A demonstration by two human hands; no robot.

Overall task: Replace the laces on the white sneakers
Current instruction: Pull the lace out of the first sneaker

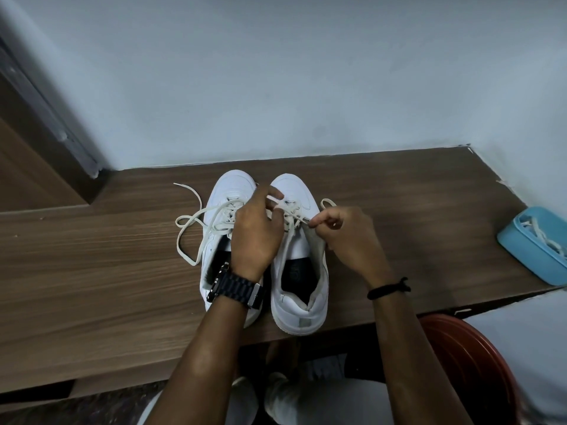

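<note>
Right sneaker [299,271], heel at the worktop's [92,256] near edge, long axis running to the far edge: lace [302,218] is pinched by right hand [346,237] just right of eyelets; left hand [256,228] pinches beside.

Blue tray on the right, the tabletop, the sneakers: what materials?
Blue rectangular tray: looks like moulded plastic, with rounded corners and a uniform matte colour. Brown tabletop: wood-grain print, probably laminate. White low-top sneakers: smooth, faintly shiny uppers, leather or synthetic; cannot tell which.
</note>
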